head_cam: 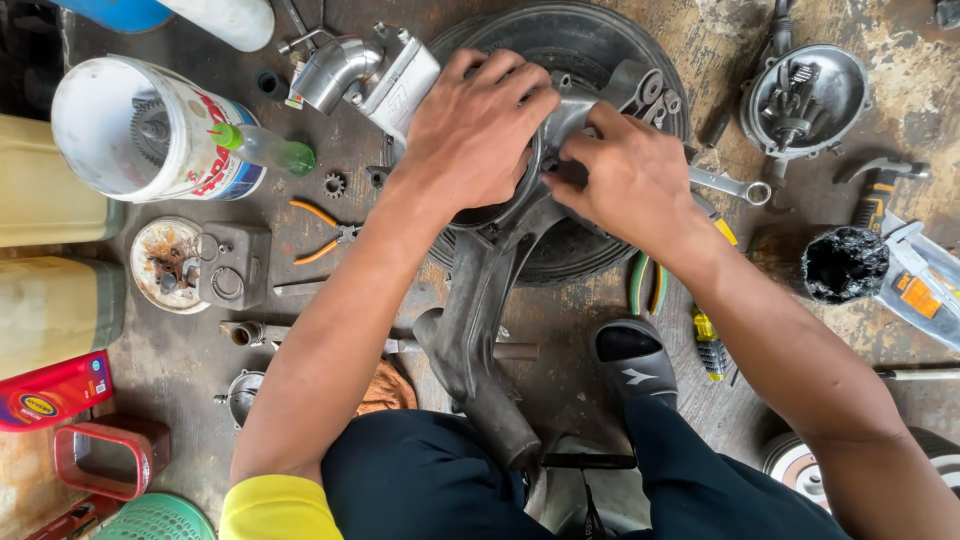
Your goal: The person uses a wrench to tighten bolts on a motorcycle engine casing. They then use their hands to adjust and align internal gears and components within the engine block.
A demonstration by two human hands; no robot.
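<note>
A grey metal engine casing with a long arm (pixel 478 318) lies across a black tyre (pixel 590 40) on the oily floor. My left hand (pixel 470 125) rests palm down over the round end of the casing, fingers curled on its far rim. My right hand (pixel 625 175) presses down beside it, fingertips pinched at a small dark part near the casing's centre. What the fingers pinch is hidden.
A white bucket (pixel 120 130) with gears, a small green-capped bottle (pixel 262 148), orange-handled pliers (pixel 322 232), a silver exhaust part (pixel 365 68), a spanner (pixel 728 184), a round metal housing (pixel 805 95), a black grease tub (pixel 845 265) and yellow cans (pixel 50 300) surround the work. My sandalled foot (pixel 635 358) is close.
</note>
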